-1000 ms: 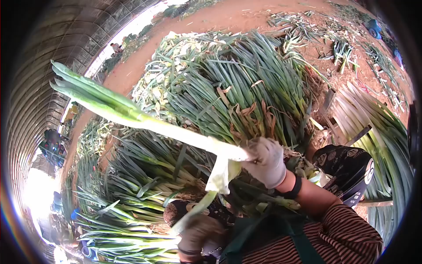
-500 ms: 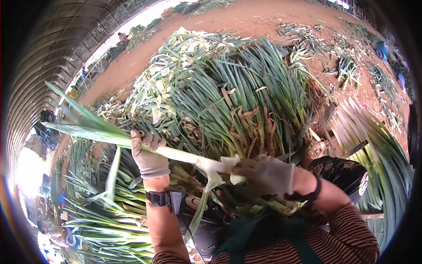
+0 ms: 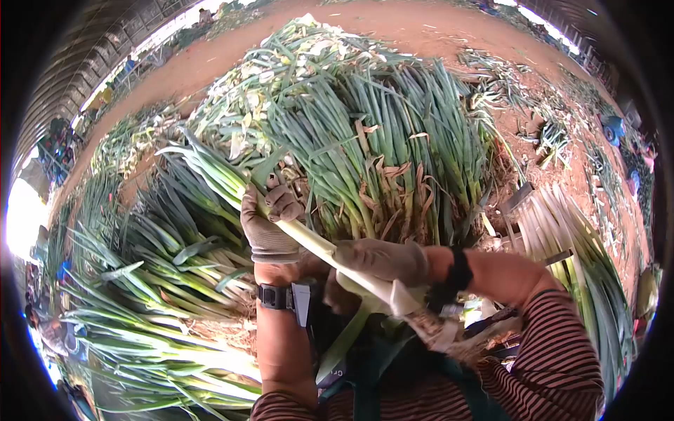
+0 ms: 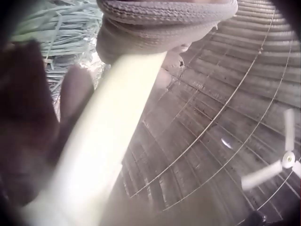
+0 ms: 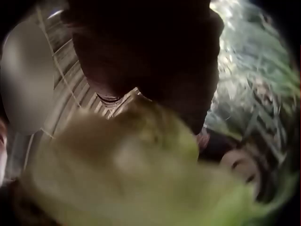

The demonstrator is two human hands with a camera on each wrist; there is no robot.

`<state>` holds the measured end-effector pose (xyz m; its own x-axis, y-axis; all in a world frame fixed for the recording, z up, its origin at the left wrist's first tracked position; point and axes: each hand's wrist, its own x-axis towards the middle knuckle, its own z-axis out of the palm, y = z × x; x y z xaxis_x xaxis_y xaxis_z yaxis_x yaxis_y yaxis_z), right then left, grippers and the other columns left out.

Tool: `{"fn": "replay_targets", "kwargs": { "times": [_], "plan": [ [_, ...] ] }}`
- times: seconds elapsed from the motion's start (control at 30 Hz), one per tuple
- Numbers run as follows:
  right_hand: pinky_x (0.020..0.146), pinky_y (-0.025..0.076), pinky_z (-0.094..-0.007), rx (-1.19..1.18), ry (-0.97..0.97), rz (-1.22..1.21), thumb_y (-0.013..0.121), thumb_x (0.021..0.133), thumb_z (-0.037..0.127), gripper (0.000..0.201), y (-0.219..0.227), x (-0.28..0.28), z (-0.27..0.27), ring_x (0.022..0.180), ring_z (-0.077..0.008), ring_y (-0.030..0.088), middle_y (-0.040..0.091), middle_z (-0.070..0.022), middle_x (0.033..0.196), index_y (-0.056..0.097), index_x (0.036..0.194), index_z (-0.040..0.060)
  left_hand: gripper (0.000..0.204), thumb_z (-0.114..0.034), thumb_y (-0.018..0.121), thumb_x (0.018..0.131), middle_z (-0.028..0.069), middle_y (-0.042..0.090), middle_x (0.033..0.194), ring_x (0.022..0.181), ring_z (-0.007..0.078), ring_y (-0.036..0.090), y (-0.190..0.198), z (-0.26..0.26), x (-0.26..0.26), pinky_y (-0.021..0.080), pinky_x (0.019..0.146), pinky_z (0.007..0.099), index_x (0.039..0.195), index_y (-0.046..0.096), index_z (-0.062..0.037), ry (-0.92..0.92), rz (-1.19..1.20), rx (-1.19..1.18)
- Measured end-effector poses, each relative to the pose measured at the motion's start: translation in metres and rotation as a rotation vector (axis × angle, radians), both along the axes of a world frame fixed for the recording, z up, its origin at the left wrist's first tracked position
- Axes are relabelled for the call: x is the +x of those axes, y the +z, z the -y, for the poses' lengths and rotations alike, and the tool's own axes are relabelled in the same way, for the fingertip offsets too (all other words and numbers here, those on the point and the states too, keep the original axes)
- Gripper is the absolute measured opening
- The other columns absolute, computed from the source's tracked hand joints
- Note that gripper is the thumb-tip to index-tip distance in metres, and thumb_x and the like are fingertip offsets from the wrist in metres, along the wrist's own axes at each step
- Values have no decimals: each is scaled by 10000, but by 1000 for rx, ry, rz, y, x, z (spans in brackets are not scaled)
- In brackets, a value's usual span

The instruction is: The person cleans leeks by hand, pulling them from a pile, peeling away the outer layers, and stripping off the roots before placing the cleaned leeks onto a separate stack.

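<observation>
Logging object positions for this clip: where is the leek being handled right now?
In the head view the leek runs diagonally across the centre, gripped by the left hand and the right hand, before the big leek pile.

We see a red dirt floor, heaped green onions, and an arched ribbed roof with daylight at the ends.

Head view looks down over the leek; both wrist views press close against it.

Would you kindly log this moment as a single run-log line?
left hand: grips leek mid-stalk | right hand: grips leek near root end | leek: held over leek pile | peel strip: hangs below
</observation>
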<state>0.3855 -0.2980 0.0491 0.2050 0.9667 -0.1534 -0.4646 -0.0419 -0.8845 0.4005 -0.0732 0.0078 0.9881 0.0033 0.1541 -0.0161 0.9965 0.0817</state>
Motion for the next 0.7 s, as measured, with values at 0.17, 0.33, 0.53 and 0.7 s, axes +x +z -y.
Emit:
{"fn": "replay_targets", "kwargs": {
  "times": [0.17, 0.33, 0.53, 0.7],
  "plan": [
    [534, 486, -251, -59, -122, -122, 344, 930, 703, 747, -47, -32, 12, 687, -121, 633, 656, -85, 822, 600, 1068, 15, 386, -345, 515, 961, -38, 421, 646, 491, 66, 392, -45, -9, -21, 364, 486, 223, 1004, 550, 37, 61, -200, 0],
    [612, 481, -240, -140, -347, 118, 363, 934, 679, 728, -59, -67, 58, 700, -111, 605, 650, -64, 788, 635, 979, 6, 319, -320, 519, 921, -48, 402, 639, 509, 84, 391, -78, -23, -17, 378, 506, 260, 956, 556, -5, 4, -365, 40],
    [658, 496, -308, -152, -274, 591, 554, 978, 394, 404, -59, -76, 127, 760, -167, 655, 684, -103, 840, 650, 910, 8, 288, -348, 503, 935, -53, 379, 573, 478, 91, 382, -67, -28, -2, 359, 473, 256, 834, 517, -78, 115, -584, 298],
    [484, 439, -412, -567, -218, 967, 619, 915, 447, 460, 0, -97, 170, 523, -357, 593, 540, -187, 559, 634, 713, 34, 259, -314, 501, 923, -35, 385, 571, 459, 103, 378, -72, -40, 8, 368, 480, 265, 778, 466, -102, 171, -655, 374]
  ]
}}
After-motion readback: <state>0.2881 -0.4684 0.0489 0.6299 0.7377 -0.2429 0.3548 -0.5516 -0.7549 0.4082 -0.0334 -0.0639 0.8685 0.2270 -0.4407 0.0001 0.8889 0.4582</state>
